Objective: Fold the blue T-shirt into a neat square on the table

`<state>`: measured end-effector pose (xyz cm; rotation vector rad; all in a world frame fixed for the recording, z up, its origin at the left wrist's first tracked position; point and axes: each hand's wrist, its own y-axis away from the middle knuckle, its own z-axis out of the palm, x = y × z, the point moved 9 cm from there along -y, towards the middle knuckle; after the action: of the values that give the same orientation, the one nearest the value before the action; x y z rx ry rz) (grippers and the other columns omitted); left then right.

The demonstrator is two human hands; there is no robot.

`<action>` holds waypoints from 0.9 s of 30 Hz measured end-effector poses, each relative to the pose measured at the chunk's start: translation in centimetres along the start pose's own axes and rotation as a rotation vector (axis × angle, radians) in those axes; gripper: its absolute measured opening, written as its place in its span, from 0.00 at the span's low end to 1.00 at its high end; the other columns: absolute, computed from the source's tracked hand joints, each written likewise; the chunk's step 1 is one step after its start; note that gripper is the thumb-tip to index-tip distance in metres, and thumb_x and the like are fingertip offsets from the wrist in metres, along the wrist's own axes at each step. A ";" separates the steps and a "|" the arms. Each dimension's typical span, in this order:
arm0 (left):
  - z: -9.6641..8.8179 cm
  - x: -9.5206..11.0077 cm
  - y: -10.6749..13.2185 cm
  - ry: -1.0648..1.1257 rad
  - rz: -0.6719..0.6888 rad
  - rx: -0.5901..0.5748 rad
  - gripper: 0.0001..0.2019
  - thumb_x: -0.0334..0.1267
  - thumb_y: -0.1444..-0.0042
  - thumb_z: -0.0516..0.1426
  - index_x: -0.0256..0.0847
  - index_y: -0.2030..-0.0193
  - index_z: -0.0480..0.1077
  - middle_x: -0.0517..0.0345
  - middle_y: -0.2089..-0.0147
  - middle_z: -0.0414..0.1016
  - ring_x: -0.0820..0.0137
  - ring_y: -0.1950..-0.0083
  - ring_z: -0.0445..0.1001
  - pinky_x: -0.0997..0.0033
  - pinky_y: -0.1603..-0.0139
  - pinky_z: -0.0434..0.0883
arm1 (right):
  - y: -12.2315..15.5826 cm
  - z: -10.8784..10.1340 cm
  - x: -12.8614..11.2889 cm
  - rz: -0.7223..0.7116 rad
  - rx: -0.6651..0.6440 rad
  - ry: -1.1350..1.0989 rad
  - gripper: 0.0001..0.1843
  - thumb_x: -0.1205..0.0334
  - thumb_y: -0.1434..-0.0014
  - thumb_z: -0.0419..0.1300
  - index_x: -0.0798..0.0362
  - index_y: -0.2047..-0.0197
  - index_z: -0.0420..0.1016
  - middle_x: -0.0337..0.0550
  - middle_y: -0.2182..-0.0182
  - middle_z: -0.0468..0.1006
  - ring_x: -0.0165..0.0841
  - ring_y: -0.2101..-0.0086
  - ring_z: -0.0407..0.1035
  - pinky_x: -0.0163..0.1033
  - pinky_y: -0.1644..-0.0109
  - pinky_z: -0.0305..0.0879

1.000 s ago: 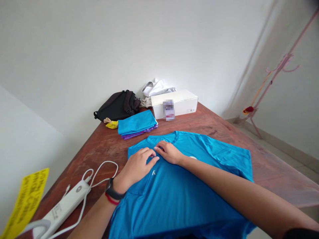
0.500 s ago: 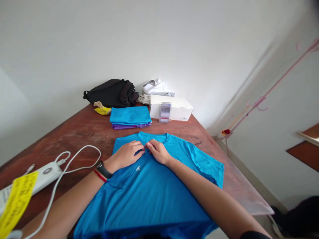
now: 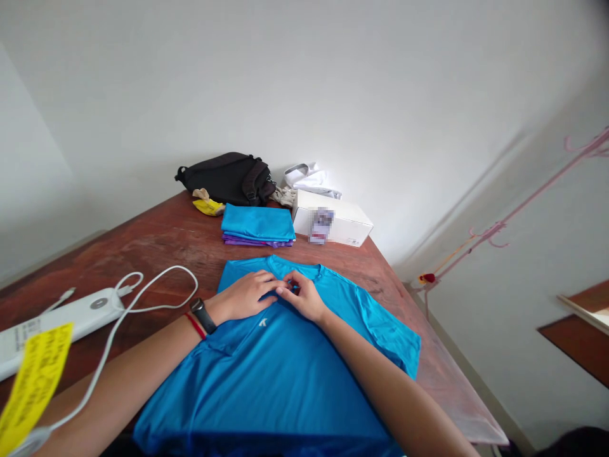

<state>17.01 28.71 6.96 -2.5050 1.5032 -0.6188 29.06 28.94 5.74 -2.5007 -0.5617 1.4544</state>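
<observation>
As the head view shows, the blue shirt [image 3: 280, 374] lies spread on the wooden table [image 3: 152, 247]. The left hand [image 3: 250, 293] and right hand [image 3: 303, 297] meet below its collar [image 3: 299, 263], fingers loosely curled, nearly closed; whether either pinches cloth cannot be told. Folded garments [image 3: 258, 222] lie beyond.

Legible marking: light K mark [image 3: 262, 322] on the blue shirt [image 3: 285, 381]
The yellow label [image 3: 35, 387] at lower left carries several lines of dark lettering, too blurred to read with certainty; the white elongated device [image 3: 71, 319] bears a block of grey print, and the white box [image 3: 349, 219] a small printed patch at its lower right corner, both illegible; the card [image 3: 322, 225] in front of the box is pixelated, its content unreadable
</observation>
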 end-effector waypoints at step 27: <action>3.0 -2.2 1.3 -0.012 -0.119 -0.148 0.36 0.64 0.35 0.52 0.50 0.26 0.56 0.49 0.22 0.49 0.47 0.22 0.43 0.39 0.26 0.46 | -0.1 0.2 1.1 0.027 0.031 0.044 0.12 0.52 0.33 0.57 0.50 0.55 0.76 0.41 0.66 0.79 0.34 0.68 0.73 0.39 0.64 0.69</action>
<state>16.31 29.78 3.17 -2.7197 1.4544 -0.5263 29.37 29.48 4.78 -2.5188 -0.4960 1.4028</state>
